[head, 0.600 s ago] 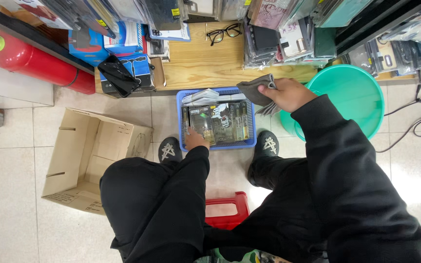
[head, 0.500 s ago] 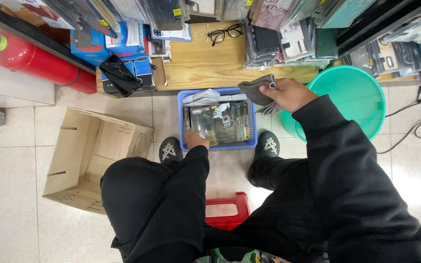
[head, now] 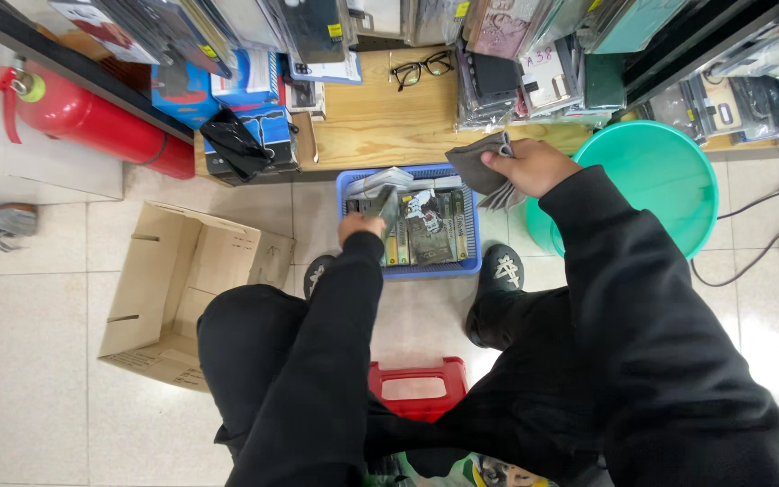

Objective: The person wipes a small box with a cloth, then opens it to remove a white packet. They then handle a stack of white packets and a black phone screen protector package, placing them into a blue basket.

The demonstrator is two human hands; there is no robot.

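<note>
L hand (head: 360, 225) in blue basket (head: 471, 225), fingers closed on a small packet (head: 384, 204).
R hand (head: 526, 166) clamps grey pouches (head: 480, 164) above basket's far right corner, beside green tub (head: 669, 180).

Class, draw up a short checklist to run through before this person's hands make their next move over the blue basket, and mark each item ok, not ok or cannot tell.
1. Left hand grips a packet from the blue basket: ok.
2. Right hand holds a stack of grey packets firmly: ok.
3. Basket sits flat on the floor between the shoes: ok.
4. Cardboard box open and within reach of the left hand: ok.
5. Green tub empty: cannot tell, sleeve hides part.
6. Number of packets left in basket: cannot tell.
</note>
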